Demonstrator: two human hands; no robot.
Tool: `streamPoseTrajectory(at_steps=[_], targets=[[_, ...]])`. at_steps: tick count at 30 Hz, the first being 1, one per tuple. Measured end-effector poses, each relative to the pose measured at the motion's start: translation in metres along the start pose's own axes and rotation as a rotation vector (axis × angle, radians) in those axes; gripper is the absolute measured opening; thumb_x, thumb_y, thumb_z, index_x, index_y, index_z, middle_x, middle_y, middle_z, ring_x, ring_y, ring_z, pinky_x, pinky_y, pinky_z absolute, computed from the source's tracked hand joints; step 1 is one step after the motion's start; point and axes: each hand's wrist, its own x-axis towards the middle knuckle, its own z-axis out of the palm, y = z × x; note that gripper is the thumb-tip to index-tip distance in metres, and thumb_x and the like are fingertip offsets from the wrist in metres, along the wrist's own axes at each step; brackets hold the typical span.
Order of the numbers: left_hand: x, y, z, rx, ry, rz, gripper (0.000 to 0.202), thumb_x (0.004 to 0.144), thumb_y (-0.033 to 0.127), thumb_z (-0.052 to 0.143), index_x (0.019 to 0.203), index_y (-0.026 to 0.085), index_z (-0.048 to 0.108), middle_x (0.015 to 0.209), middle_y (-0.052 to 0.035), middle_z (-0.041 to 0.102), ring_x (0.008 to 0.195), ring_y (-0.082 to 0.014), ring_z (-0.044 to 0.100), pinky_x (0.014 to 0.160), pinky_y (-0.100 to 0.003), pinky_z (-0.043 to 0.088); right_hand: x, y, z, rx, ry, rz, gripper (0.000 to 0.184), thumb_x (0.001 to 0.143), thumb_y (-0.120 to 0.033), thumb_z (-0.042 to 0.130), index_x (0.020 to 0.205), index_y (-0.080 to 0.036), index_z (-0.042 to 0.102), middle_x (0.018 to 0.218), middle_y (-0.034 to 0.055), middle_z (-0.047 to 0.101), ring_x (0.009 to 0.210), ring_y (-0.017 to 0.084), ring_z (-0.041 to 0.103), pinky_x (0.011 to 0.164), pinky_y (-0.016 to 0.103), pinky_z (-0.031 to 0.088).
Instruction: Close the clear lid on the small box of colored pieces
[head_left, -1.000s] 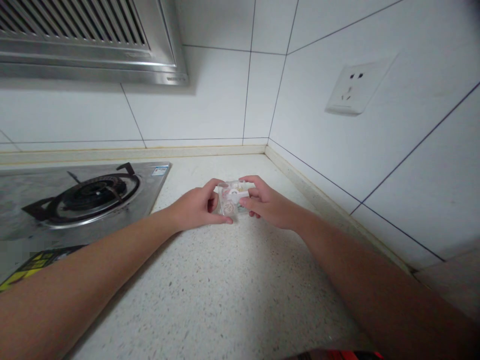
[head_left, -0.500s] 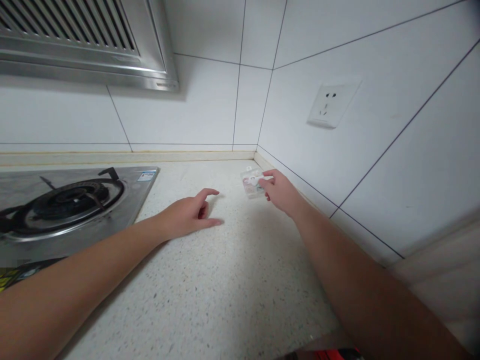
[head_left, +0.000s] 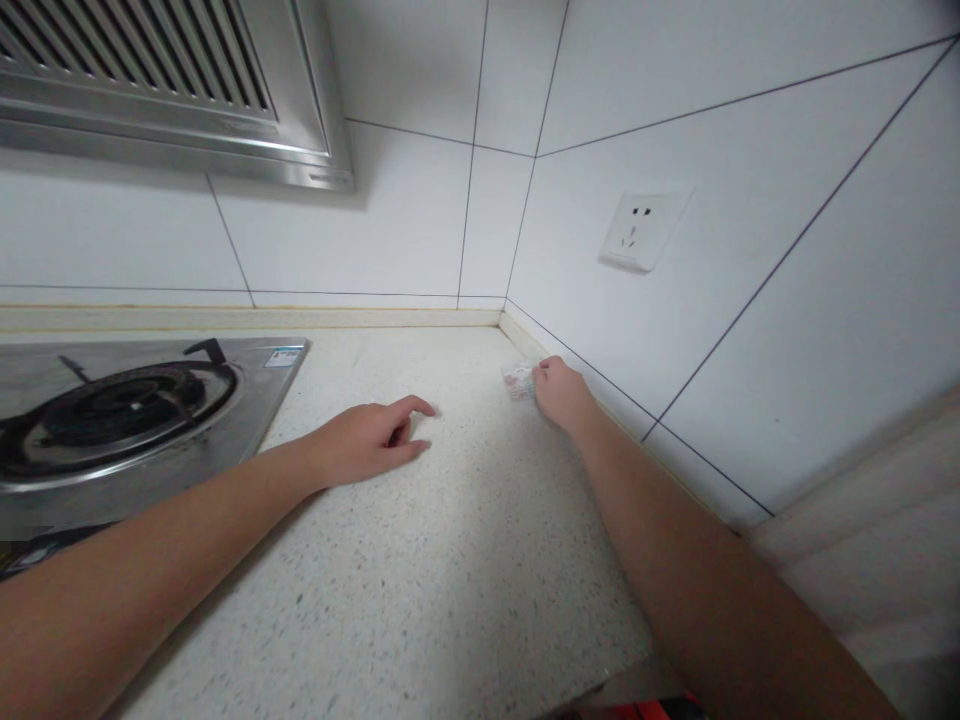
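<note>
Near the back right corner of the speckled countertop, my right hand is closed on the right edge of a small clear plastic packet. Faint pink and white contents or print show through the packet; I cannot make out what they are. Left of it, my left hand rests on the countertop with thumb and forefinger apart and nothing between them. A gap of bare counter separates that hand from the packet.
A gas stove with a black burner is set in the counter at left. Above it hangs a steel range hood. White tiled walls meet behind the corner, with a power socket on the right wall. Something red shows at the bottom edge.
My right hand has shifted slightly with the packet toward the right wall, and the packet now shows smaller and flatter. The left hand keeps its place, its fingers a little more curled.
</note>
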Motion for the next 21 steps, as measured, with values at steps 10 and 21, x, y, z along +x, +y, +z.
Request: streamPoseTrajectory(at_steps=[10, 21], targets=[[0.000, 0.001, -0.001, -0.017, -0.015, -0.007, 0.043, 0.095, 0.045, 0.049, 0.132, 0.023, 0.042, 0.067, 0.0057, 0.056, 0.055, -0.0122, 0.050, 0.054, -0.024, 0.031, -0.023, -0.016, 0.001, -0.144, 0.062, -0.265, 0.042, 0.093, -0.043, 0.044, 0.122, -0.018, 0.061, 0.126, 0.0174, 0.057, 0.117, 0.034, 0.053, 0.099, 0.044, 0.040], [0.000, -0.002, 0.000, -0.029, -0.015, 0.016, 0.043, 0.095, 0.043, 0.049, 0.132, 0.022, 0.042, 0.068, 0.0053, 0.056, 0.056, -0.0121, 0.049, 0.054, -0.024, 0.032, -0.058, -0.029, 0.012, -0.276, -0.148, -0.368, 0.082, 0.088, -0.063, 0.043, 0.146, -0.005, 0.038, 0.155, 0.0227, 0.034, 0.138, 0.040, 0.032, 0.108, 0.056, 0.031]])
